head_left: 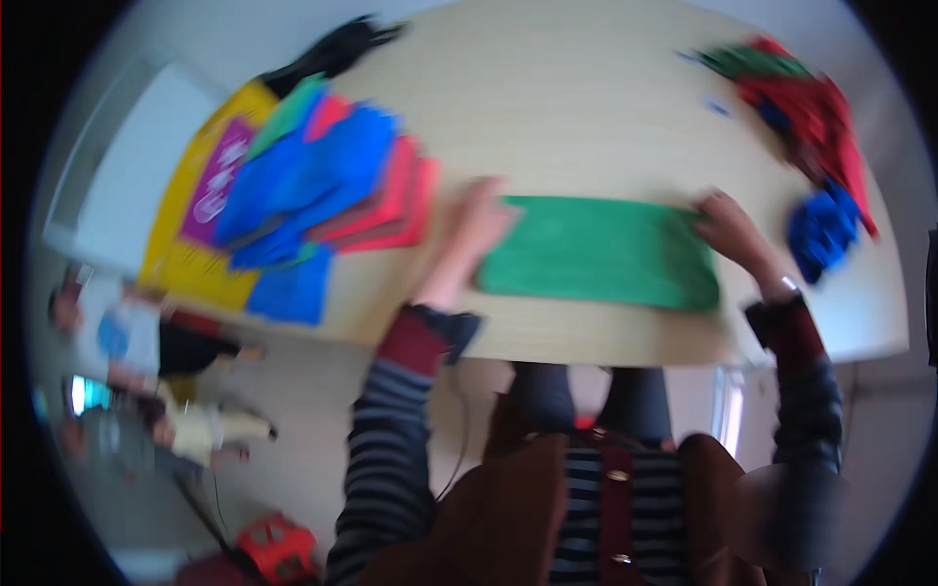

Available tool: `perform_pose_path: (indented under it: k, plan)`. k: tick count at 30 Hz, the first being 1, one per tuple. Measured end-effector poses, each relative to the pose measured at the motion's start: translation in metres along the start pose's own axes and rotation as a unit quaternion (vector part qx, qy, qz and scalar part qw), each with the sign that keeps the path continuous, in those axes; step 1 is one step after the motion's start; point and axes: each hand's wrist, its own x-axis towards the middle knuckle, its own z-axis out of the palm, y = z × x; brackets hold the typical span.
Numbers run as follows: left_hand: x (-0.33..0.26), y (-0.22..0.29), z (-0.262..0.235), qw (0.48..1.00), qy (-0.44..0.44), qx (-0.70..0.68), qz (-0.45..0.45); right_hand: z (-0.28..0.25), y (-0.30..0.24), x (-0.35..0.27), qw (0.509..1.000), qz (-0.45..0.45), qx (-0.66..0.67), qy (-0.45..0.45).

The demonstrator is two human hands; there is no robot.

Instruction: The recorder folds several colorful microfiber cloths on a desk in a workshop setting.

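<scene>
A green cloth, folded into a flat oblong, lies in front of me on the pale table. At its far left corner is my left hand, blurred, closed with the thumb side against the fabric. My right hand pinches the far right corner, its fingers curled in. A pale band circles the right wrist. Both forearms wear striped sleeves with dark red cuffs.
Left of me, folded red cloths and blue cloths overlap on a yellow sheet. A black item lies behind them. At the right, crumpled red cloth and blue cloth are heaped. People are beyond the left edge.
</scene>
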Motion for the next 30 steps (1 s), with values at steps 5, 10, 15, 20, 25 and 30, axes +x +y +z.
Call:
perform_pose_path:
  k: [5,10,15,20,25,30]
  plan:
    - [0.015,0.011,-0.006,0.984,-0.167,0.04,-0.037,-0.004,0.004,0.009,0.985,0.045,0.134,-0.102]
    - [0.033,0.012,-0.011,0.96,-0.259,0.1,-0.03,0.009,0.025,0.015,0.978,0.037,0.145,-0.148]
    - [0.026,0.008,-0.019,0.976,-0.211,0.045,-0.041,0.002,0.027,0.014,0.956,0.05,0.26,-0.125]
    - [0.033,0.049,-0.061,0.993,-0.116,0.016,0.026,-0.068,0.017,-0.006,0.944,0.006,0.322,-0.072]
    - [0.016,0.098,-0.099,0.959,0.163,-0.033,0.229,-0.095,0.002,-0.043,0.958,-0.097,0.117,0.242]
    - [-0.049,0.083,-0.094,0.935,0.15,0.074,0.314,-0.07,-0.115,-0.108,0.96,-0.104,0.029,0.258]
